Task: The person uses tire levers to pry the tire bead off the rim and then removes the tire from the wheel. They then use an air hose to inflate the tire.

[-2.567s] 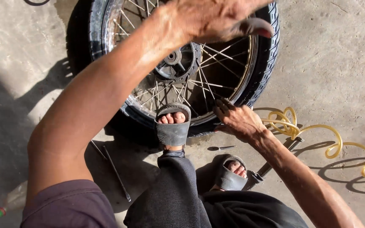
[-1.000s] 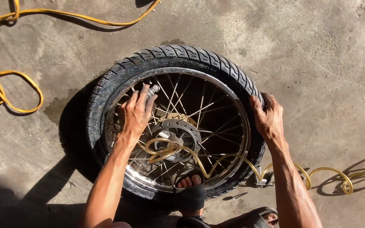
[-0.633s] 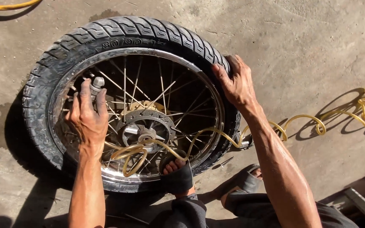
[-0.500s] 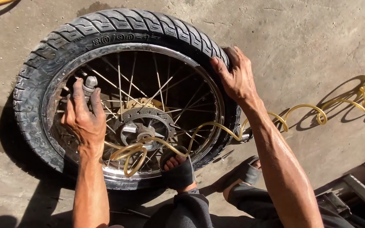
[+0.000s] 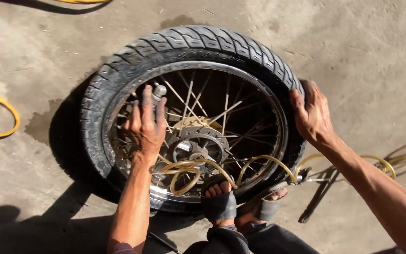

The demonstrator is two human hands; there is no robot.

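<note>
Left hand (image 5: 146, 124) curled around a grey metal tool (image 5: 158, 91) inside the spoked wheel (image 5: 198, 117); right hand (image 5: 312, 115) spread flat against the tyre's outer edge. Wheel flat on sunlit, stained concrete floor (image 5: 363, 42), sandalled feet (image 5: 219, 202) on its rim, yellow coiled hose (image 5: 184, 169) across the spokes.

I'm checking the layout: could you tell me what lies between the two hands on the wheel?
In the head view, spokes and hub lie between left hand and right hand.

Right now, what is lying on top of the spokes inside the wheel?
A coiled yellow hose lies across the spokes near the hub. The left hand rests there too, holding a small metal piece. What lies beneath is hidden.
</note>
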